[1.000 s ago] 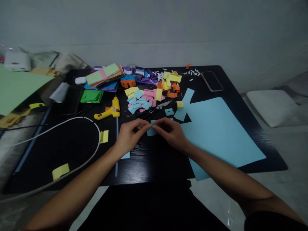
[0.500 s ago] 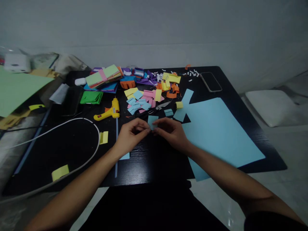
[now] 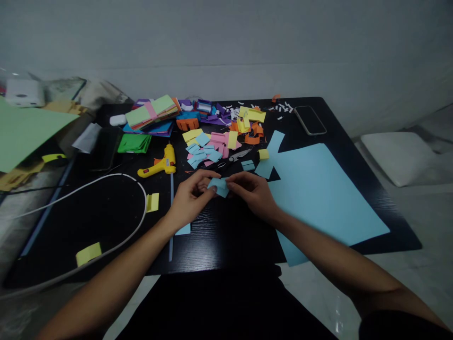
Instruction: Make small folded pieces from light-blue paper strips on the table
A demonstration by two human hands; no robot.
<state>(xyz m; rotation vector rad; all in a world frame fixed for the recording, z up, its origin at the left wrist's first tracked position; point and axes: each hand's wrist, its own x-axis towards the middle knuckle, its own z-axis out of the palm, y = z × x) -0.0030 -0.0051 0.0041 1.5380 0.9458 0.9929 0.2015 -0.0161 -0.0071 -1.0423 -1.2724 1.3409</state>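
Note:
A small light-blue paper piece point(image 3: 219, 186) with a crease is pinched between both hands above the dark table point(image 3: 226, 245). My left hand point(image 3: 193, 193) grips its left side, thumb on top. The fingertips of my right hand point(image 3: 253, 193) close on its right edge. Just beyond the hands lie scissors point(image 3: 239, 156) and a loose pile of folded blue pieces point(image 3: 200, 156), with pink pieces point(image 3: 218, 139) among them. Another blue piece point(image 3: 183, 230) lies partly under my left forearm.
Large blue sheets point(image 3: 318, 189) lie under and beyond my right forearm. A yellow glue gun point(image 3: 163, 163), a looped white cable point(image 3: 143, 189) and a green paper stack point(image 3: 134, 143) are at left. A phone point(image 3: 310, 120) rests at the back right.
The small blue piece has turned from upright to tilted and now shows a wider face, lower between the fingers. My left fingers have shifted slightly around it.

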